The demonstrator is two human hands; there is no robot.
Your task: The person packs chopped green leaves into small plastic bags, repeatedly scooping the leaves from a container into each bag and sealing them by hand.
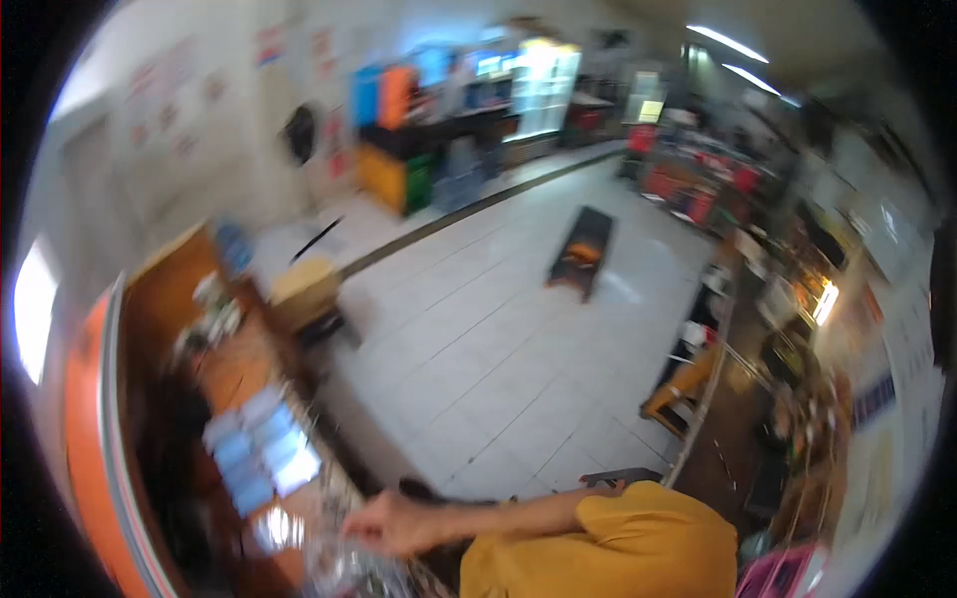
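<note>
Extending beside glossy, see-through plastic (349,576) and blocky bluish packs (239,456), the blurred right hand (394,524) pinches or spreads, I cannot tell.

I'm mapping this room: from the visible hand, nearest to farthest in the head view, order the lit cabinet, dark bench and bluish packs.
1. Bluish packs, lower left.
2. Dark bench, mid-room.
3. Lit cabinet, far background.

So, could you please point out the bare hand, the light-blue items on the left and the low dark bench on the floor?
Bare hand (397,524): head view, middle of the hand.
Light-blue items (235,454): head view, top of one in the group.
Low dark bench (593,225): head view, its top surface.
</note>
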